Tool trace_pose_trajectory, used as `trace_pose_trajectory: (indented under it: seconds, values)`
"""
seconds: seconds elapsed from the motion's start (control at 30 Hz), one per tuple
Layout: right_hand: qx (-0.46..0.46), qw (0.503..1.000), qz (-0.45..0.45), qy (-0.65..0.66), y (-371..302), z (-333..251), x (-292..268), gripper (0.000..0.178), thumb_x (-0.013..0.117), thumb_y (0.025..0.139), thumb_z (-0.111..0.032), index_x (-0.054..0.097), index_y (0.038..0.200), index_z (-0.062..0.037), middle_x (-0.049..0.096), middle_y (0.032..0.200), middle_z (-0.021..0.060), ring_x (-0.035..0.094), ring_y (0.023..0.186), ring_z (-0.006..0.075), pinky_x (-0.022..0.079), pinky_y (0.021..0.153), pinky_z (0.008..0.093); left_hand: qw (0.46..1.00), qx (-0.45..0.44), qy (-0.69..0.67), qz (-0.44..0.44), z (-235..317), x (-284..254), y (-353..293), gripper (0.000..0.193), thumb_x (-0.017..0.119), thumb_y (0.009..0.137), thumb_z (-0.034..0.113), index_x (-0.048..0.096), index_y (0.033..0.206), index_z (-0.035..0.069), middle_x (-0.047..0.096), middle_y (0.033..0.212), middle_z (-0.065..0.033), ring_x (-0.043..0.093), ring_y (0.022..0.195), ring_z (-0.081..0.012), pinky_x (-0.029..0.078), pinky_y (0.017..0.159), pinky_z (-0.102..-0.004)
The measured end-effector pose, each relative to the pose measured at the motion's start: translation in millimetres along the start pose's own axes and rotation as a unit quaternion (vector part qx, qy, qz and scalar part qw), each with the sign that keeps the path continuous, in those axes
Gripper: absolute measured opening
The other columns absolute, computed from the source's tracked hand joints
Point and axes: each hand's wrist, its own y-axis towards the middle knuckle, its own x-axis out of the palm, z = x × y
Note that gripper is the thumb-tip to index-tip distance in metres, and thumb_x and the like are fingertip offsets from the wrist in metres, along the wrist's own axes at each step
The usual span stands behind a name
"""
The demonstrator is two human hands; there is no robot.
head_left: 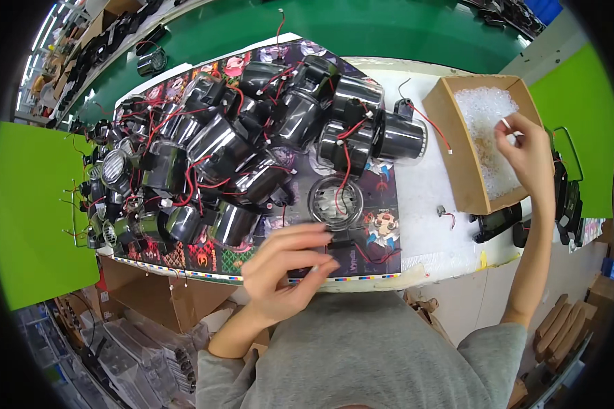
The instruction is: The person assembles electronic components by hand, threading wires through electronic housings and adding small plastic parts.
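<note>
My right hand (529, 153) is above a cardboard box (450, 146) filled with small clear plastic pieces (481, 109). Its thumb and forefinger pinch one small whitish piece. In front of my body, my left hand (283, 269) hovers over the near edge of a printed mat. Its thumb tip meets a fingertip, and whatever lies between them is too small to name. Just beyond its fingers stands a round clear-rimmed housing (335, 204) with its open end up and a red wire across it. A small black part with wires (344, 245) lies beside the fingertips.
Many glossy black cylindrical housings (218, 146) with red-and-black wires are heaped on the printed mat (382, 266). A small wired part (445, 213) lies on the white tabletop (423, 184). Black parts (498, 221) sit near the box. Behind runs a green surface (389, 34).
</note>
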Motion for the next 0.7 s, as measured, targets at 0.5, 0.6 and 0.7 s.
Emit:
trace_pose_trajectory:
  seconds: [0.5, 0.6, 0.7]
  values:
    - [0.061, 0.991, -0.062, 0.101, -7, 17, 11, 0.016, 0.058, 0.076, -0.005, 0.065, 0.087, 0.0045, 0.064, 0.070, 0.0037, 0.040, 0.050, 0.0040, 0.034, 0.046, 0.0232, 0.975, 0.034, 0.022, -0.217, 4, 17, 17, 0.043, 0.058, 0.071, -0.009, 0.059, 0.113, 0.001, 0.058, 0.087, -0.0121, 0.058, 0.074, -0.0265, 0.049, 0.064, -0.0319]
    - [0.080, 0.969, -0.048, 0.229, -15, -5, 6, 0.014, 0.060, 0.078, -0.004, 0.065, 0.087, 0.0045, 0.061, 0.066, -0.0006, 0.038, 0.050, 0.0019, 0.033, 0.046, 0.0203, 0.984, 0.029, 0.020, -0.175, -1, 24, 9, 0.036, 0.059, 0.072, -0.010, 0.060, 0.108, -0.002, 0.061, 0.094, -0.0138, 0.062, 0.076, -0.0253, 0.051, 0.070, -0.0312]
    - [0.003, 0.966, -0.031, 0.257, -42, -32, 2, 0.013, 0.061, 0.075, 0.001, 0.065, 0.087, 0.0033, 0.058, 0.069, -0.0015, 0.039, 0.051, -0.0024, 0.028, 0.045, 0.0150, 0.993, -0.054, -0.057, -0.087, 4, 32, 9, 0.035, 0.061, 0.074, -0.010, 0.054, 0.108, -0.006, 0.062, 0.099, -0.0149, 0.065, 0.080, -0.0237, 0.051, 0.076, -0.0310]
